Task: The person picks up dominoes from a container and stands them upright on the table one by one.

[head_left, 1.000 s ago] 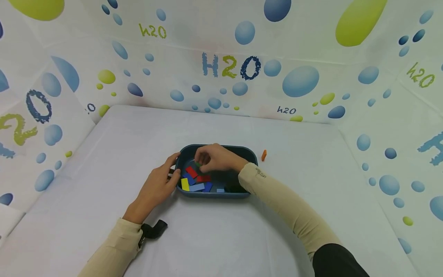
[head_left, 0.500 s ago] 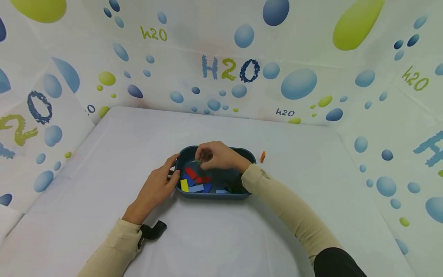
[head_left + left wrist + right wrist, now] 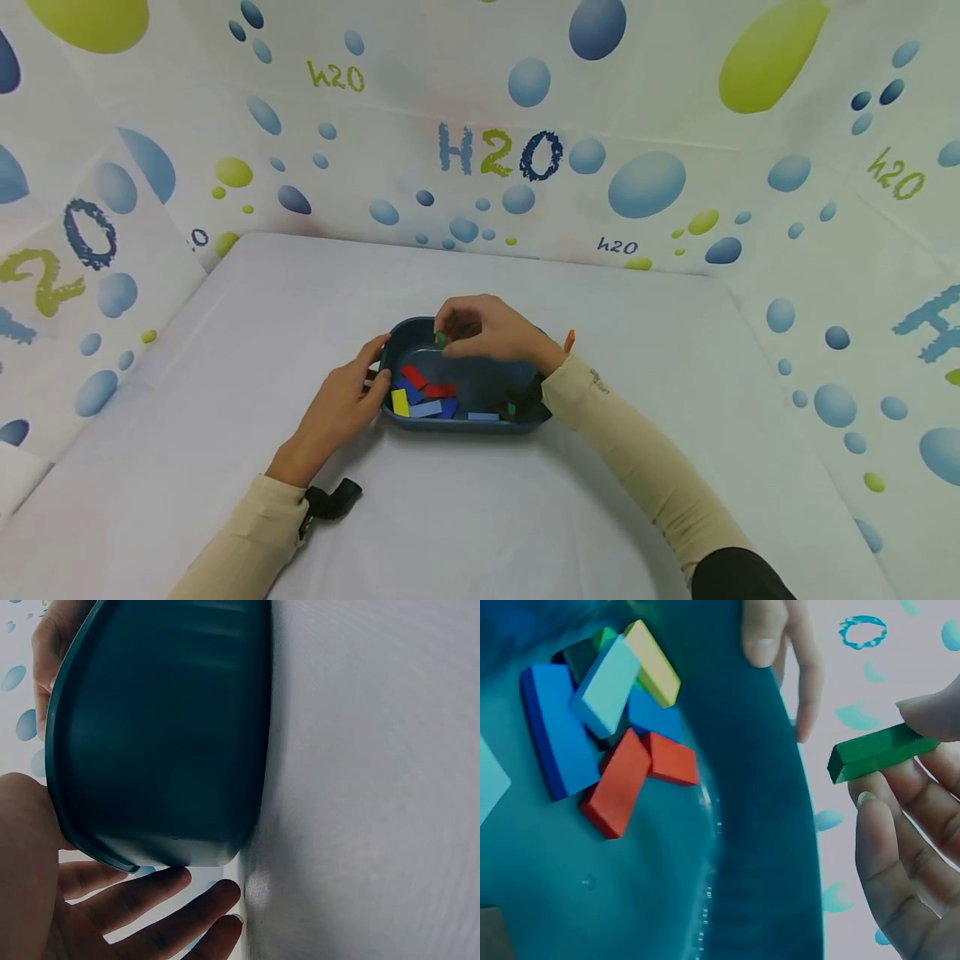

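My left hand [image 3: 341, 404] holds the left end of a dark teal plastic tub [image 3: 465, 425], thumb at the rim. In the left wrist view its other fingers [image 3: 165, 922] spread along the tub's outer wall. Over the tub, my right hand [image 3: 491, 329] pinches a green wooden block [image 3: 877, 754] between thumb and fingertips. Below it, at the tub's left, lie two red blocks [image 3: 617, 784], a yellow block [image 3: 652, 664], a light blue block [image 3: 606, 688] and dark blue blocks [image 3: 559, 731].
Another light blue block [image 3: 483, 416] and a small green piece [image 3: 512, 409] lie by the tub's front wall. An orange block [image 3: 570, 340] stands on the white cloth, just right of the tub, partly behind my right wrist. A patterned backdrop [image 3: 360, 183] rises behind.
My right hand has lifted up and slightly right with the green block, uncovering more of the tub's floor. The left hand stays at the tub's left end.
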The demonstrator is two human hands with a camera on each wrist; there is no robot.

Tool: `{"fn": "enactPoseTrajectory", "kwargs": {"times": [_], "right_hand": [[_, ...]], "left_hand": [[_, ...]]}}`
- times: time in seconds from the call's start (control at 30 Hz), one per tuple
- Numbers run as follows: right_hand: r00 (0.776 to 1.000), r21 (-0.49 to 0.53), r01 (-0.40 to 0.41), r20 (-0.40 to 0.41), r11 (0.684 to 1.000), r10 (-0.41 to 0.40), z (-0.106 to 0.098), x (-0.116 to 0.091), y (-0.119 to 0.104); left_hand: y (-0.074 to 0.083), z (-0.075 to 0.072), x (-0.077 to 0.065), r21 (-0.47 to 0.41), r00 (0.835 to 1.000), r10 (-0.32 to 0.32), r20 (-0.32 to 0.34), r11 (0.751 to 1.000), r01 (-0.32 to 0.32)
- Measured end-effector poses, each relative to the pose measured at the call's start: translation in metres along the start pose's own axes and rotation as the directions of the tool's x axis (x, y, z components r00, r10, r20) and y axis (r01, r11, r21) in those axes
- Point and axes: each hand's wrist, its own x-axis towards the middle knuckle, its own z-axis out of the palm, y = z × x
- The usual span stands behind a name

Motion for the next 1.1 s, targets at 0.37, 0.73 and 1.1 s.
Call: {"fn": "enactPoseTrajectory", "kwargs": {"times": [0.37, 0.73, 1.1], "right_hand": [[0.998, -0.034, 0.005, -0.06, 0.999, -0.007, -0.011, -0.012, -0.01], [0.989, -0.063, 0.007, -0.147, 0.998, -0.016, -0.025, -0.032, -0.013], [0.972, -0.025, -0.003, -0.236, 1.0, -0.003, -0.042, -0.053, -0.013]], "left_hand": [[0.001, 0.001, 0.001, 0.015, 1.0, -0.005, 0.002, 1.0, 0.005], [0.003, 0.002, -0.001, 0.001, 1.0, -0.013, 0.003, 1.0, 0.013], [0.002, 0.003, 0.0, 0.001, 1.0, 0.005, -0.01, 1.0, -0.005]]}}
